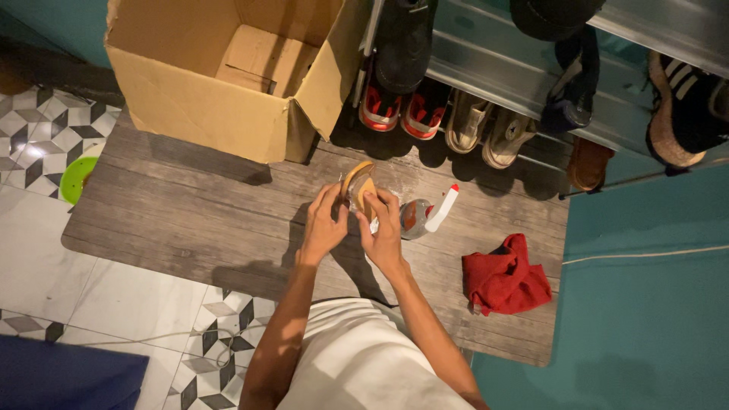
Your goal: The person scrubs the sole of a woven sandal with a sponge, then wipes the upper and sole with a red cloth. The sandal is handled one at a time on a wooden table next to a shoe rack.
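Both my hands hold a tan shoe [357, 183] sole-up over a grey wood-grain mat [190, 228]. My left hand [325, 224] grips its left side. My right hand [382, 228] grips its right side, with fingers over the sole. Just right of my right hand a spray bottle [427, 214] with a white and red nozzle lies on the mat. A crumpled red cloth [505, 277] lies further right on the mat.
An open cardboard box [228, 76] stands at the back left of the mat. A metal shoe rack [531, 68] with several pairs of shoes runs along the back. A green bowl [76, 178] sits on the tiled floor at left. A teal wall is on the right.
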